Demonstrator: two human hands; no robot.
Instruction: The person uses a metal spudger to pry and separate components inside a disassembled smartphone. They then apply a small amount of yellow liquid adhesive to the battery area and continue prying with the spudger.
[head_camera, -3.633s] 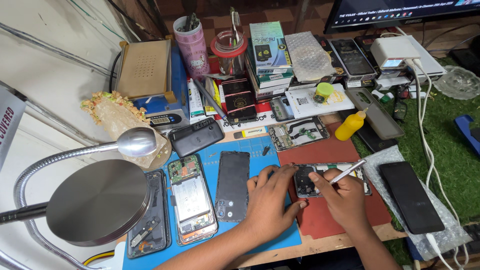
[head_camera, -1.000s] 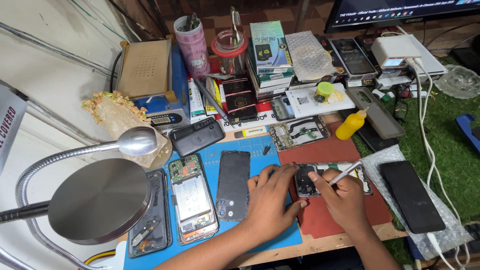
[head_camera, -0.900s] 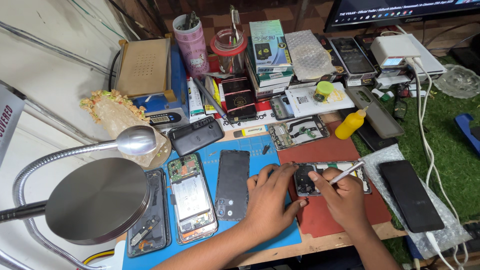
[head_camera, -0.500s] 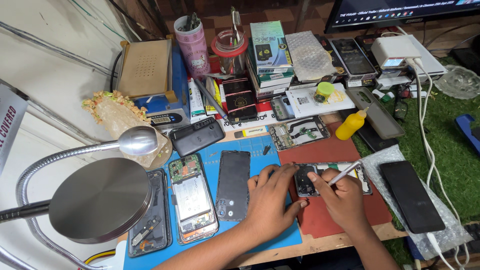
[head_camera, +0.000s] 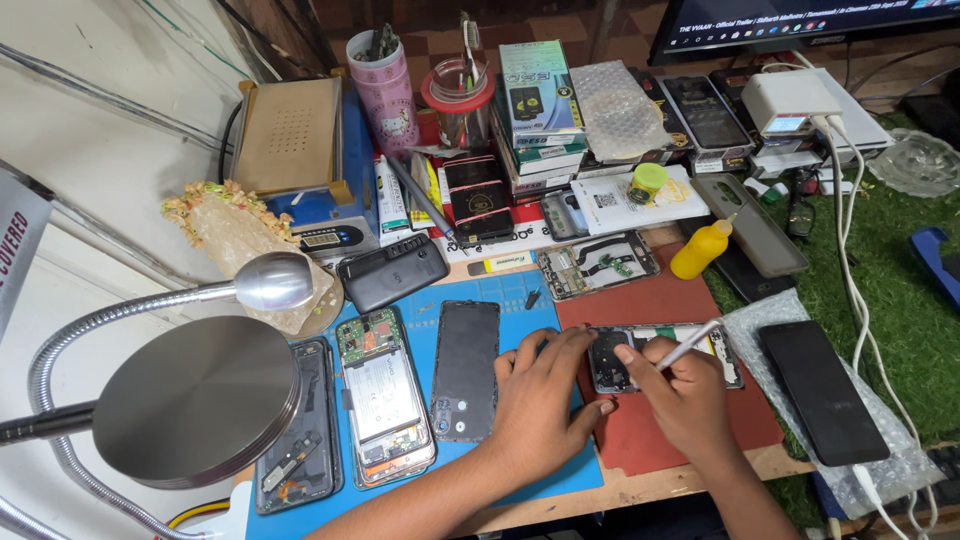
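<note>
The opened phone (head_camera: 660, 355) lies on the red mat (head_camera: 690, 420) near the tabletop's (head_camera: 640, 490) front edge. The left hand (head_camera: 540, 405) rests flat with fingers spread, fingertips on the phone's left end. The right hand (head_camera: 685, 395) is closed on a slim white tool (head_camera: 690, 343), tip at the phone's middle. A stack of green and white boxes (head_camera: 540, 105) stands at the back, with a white rectangular label sheet (head_camera: 635, 195) just in front. A yellow bottle (head_camera: 700, 250) sits right of another open phone (head_camera: 598, 265). A tilted white sign (head_camera: 20, 245) shows at far left.
</note>
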